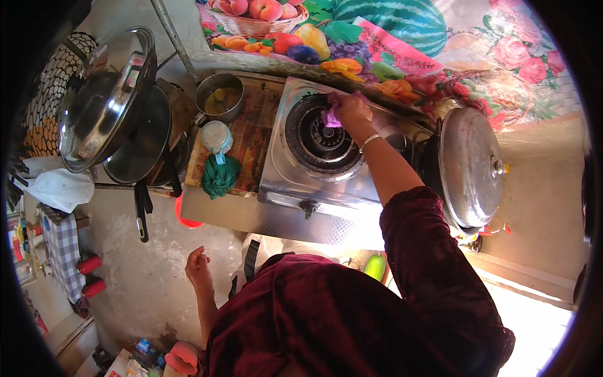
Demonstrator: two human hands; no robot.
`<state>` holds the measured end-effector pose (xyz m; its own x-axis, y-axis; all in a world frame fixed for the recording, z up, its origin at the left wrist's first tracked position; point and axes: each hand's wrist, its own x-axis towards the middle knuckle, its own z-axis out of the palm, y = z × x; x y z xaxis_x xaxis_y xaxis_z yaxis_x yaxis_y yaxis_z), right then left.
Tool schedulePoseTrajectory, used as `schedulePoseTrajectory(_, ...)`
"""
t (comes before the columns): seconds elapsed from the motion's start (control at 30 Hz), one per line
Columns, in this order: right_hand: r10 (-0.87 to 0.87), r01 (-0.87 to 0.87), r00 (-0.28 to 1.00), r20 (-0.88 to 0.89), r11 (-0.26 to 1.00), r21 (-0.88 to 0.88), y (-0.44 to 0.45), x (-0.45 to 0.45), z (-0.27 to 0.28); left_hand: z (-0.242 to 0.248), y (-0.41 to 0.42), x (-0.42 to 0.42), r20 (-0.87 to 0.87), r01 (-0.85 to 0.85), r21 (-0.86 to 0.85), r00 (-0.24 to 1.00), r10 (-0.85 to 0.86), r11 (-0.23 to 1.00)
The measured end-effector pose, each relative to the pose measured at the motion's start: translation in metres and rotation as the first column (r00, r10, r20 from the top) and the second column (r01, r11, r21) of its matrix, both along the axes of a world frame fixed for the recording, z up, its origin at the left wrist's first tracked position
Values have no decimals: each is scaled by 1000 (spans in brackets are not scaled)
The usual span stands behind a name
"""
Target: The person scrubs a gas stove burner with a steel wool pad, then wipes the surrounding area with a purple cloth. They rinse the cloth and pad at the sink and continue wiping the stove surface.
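A purple cloth is gripped in my right hand, pressed at the upper right part of the round black burner of a steel gas stove. A bracelet circles that wrist. My left hand hangs free at my side, its fingers partly curled, over the floor and touching nothing. A control knob sits on the stove's front. Left of the stove are a metal pot with yellowish contents, a lidded jar and a bunched green cloth.
A large lidded metal pot stands right of the stove. Large pans and a glass-lidded pan lean at the left, their handles over the counter edge. A fruit-patterned covering lies behind. Below the counter are a red basin and a green vegetable.
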<state>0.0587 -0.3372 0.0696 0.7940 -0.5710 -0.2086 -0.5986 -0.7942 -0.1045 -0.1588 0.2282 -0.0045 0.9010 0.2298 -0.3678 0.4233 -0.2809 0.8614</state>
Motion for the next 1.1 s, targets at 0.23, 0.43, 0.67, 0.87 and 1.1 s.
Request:
schedulePoseTrajectory(0.23,173,-173,985,-7,982,-72,-63,-67,-19,-41,7,-19,-41,36,-69,998,-39,997)
schedulePoseTrajectory(0.43,-20,14,996,-89,997,-74,-21,-111,10,-20,-16,16,14,162,-49,987,-161,986)
schedulePoseTrajectory(0.67,230,-234,971,58,970,73,-31,-176,-5,-28,-8,47,51,263,-7,964,-262,965)
schedulePoseTrajectory(0.87,-185,-14,903,387,888,459,-81,-201,2,-4,-29,66,17,336,-26,942,-336,941)
schedulePoseTrajectory(1.1,-119,-89,752,649,957,278,-86,-183,12,-1,-20,63,51,313,-74,949,-310,947)
